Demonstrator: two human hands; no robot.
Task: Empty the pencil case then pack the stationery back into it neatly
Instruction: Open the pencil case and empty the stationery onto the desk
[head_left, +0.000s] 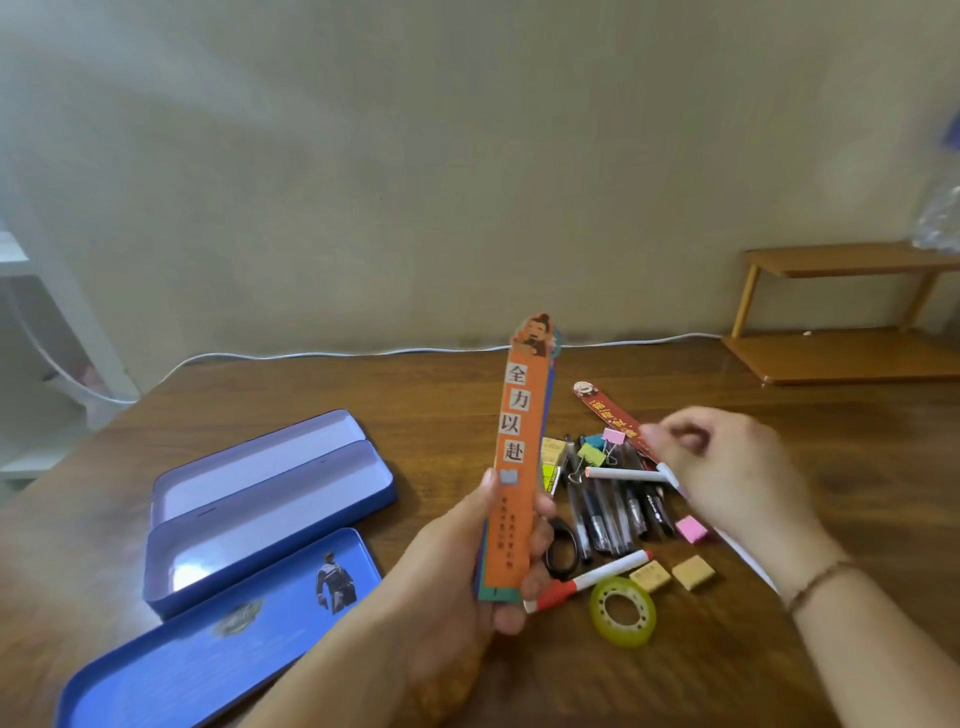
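On the brown wooden table (363, 395), seen from the head camera, the blue metal pencil case (270, 519) lies open and emptied at the left, its two pale-lined trays side by side; its lid (208, 639), printed with a figure, lies flat just in front of them, nearer the person; the left hand (467, 566) holds a stack of long paper bookmarks (517, 457) upright above the table, the orange one with black characters facing the camera, thumb pressed on the left edge and fingers curled round the right and lower end; to the right the loose stationery sits in a heap: dark pens (613, 512) lying side by side, a pink binder clip (613, 436) and a green binder clip (592, 453) beside each other, black scissors (563, 551) partly hidden behind the bookmarks, a red-and-white marker (592, 579), a yellow-green roll of tape (622, 612), two tan erasers (672, 574) and a small pink block (691, 530); a red bookmark (613, 413) lies at the far side of the heap; the right hand (727, 467) hovers over the pens, blurred, its fingers curled inward, and I cannot tell whether they pinch the white pen (623, 474) just beside the fingertips; a white cable (311, 354) runs along the wall, and a small wooden shelf (841, 312) stands at the far right
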